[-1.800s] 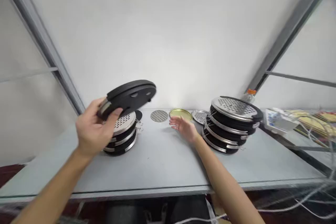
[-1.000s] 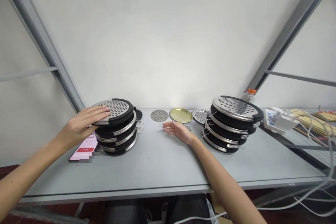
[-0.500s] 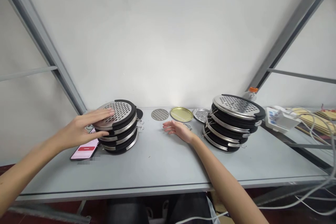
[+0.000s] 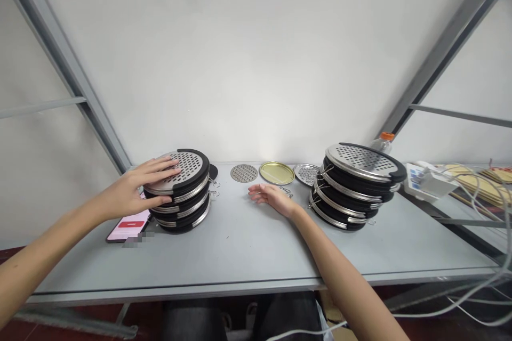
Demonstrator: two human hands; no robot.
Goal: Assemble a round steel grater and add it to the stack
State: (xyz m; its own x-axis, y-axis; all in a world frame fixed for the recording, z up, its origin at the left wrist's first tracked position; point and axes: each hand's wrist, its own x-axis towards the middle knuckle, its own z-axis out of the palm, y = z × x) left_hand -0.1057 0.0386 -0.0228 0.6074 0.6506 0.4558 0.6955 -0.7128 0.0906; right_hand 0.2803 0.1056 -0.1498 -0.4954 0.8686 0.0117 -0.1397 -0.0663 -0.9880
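My left hand [image 4: 136, 189] lies with fingers stretched out on the perforated steel top of the left stack of round black-and-steel discs [image 4: 180, 192]. The thumb rests against the stack's side. My right hand [image 4: 272, 196] lies open and flat on the grey table [image 4: 248, 250], holding nothing, just in front of a small wire clip [image 4: 286, 191]. Behind it lie a small perforated steel disc [image 4: 244, 172], a gold-coloured lid [image 4: 277, 172] and another perforated plate [image 4: 306, 174]. A taller stack of the same discs [image 4: 356, 186] stands to the right of my right hand.
A phone with a pink screen [image 4: 128, 225] lies left of the left stack. A bottle with an orange cap [image 4: 383, 141] stands behind the right stack. A white device [image 4: 426, 181] and cables [image 4: 480, 192] crowd the far right. Slanted metal frame bars [image 4: 68, 72] rise at both sides.
My left hand set the black disc, steel side up, on the left stack and now rests flat on it. The right hand has stayed nearly still on the table.
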